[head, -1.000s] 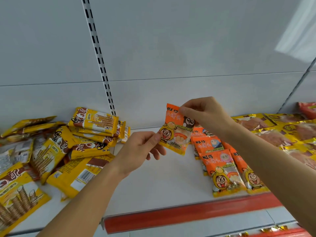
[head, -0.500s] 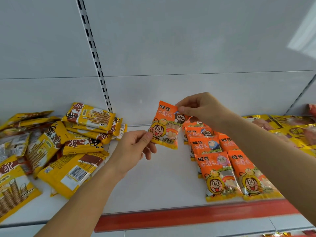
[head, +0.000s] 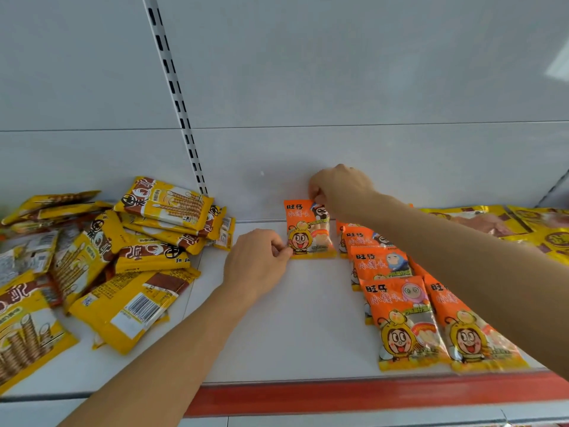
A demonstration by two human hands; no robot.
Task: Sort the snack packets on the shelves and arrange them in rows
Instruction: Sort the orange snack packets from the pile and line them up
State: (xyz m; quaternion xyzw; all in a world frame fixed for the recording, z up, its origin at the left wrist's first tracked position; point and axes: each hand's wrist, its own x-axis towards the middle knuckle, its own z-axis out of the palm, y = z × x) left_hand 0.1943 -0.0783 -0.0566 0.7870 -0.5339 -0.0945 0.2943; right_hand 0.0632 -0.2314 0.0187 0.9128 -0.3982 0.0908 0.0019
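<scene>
Orange snack packet (head: pixel 308 231), far shelf (head: pixel 295 318): seemingly light, crinkly, soft; right hand (head: pixel 340 189) pinched top corner, left hand (head: pixel 255 260) pinched bottom corner.

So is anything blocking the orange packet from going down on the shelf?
Nothing visible. Both hands, left and right, pinch the orange packet at the back of the white shelf, bare beneath it, left of the orange rows.

Glossy plastic orange packet (head: pixel 308 229) — matt white shelf (head: pixel 295 318).
</scene>
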